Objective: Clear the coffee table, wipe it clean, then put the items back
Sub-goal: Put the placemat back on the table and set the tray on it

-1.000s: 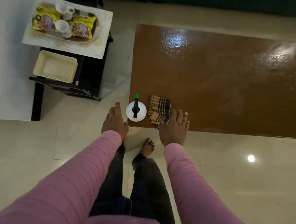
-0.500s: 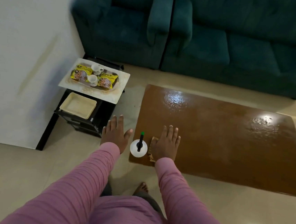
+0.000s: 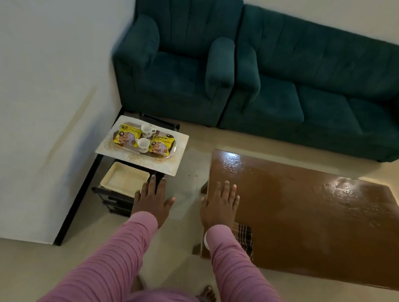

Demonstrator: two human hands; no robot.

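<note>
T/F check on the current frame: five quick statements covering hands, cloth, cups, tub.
1. The left hand and the right hand are both empty, fingers straight. True.
2. The brown-and-black checked cloth lies on the glossy brown coffee table. True.
3. The two white cups stand on the coffee table. False: they stand on the pale oval tray on the white-topped black side stand, between yellow snack packets.
4. The right hand grips the checked cloth. False: the cloth lies by the pink sleeve, and the hand is open beyond it.
5. The cream rectangular tub sits on the coffee table. False: it sits on that stand's lower shelf.
</note>
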